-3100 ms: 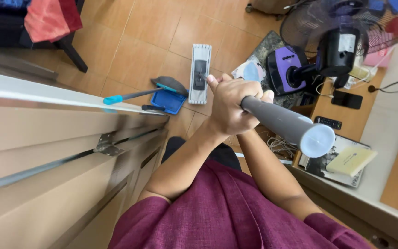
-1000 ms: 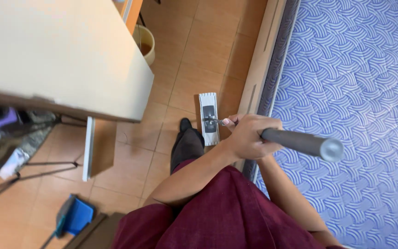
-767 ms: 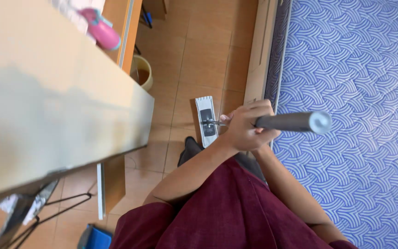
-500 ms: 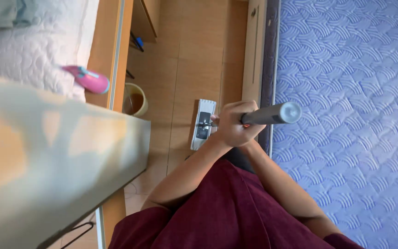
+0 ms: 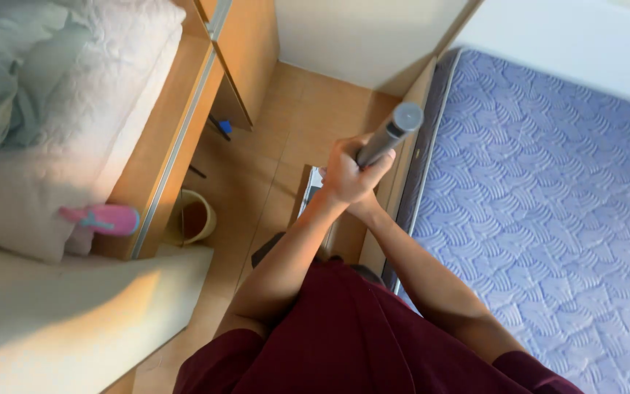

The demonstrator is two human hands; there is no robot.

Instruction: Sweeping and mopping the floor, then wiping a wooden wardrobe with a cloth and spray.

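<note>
Both my hands grip the grey handle [image 5: 391, 135] of a flat mop, held out in front of my chest. My left hand [image 5: 343, 174] wraps the handle from the left. Just under it, my right hand [image 5: 370, 198] closes on the same handle and is mostly hidden. The handle's round grey end points up toward the camera. The white and grey mop head [image 5: 312, 191] lies flat on the wooden floor [image 5: 286, 138] below my hands, partly hidden by my left forearm, in the narrow strip beside the mattress.
A blue patterned mattress [image 5: 548, 219] fills the right side. On the left, a wooden cabinet [image 5: 176, 138] carries white bedding [image 5: 52, 109] and a pink object [image 5: 103, 217]. A small yellowish bin [image 5: 195, 217] stands on the floor by it. A pale wall [image 5: 359, 36] closes the far end.
My view has swung round from the fan and dustpan area to the strip of floor between cabinet and mattress. The mop stays in both hands, its handle now more upright.
</note>
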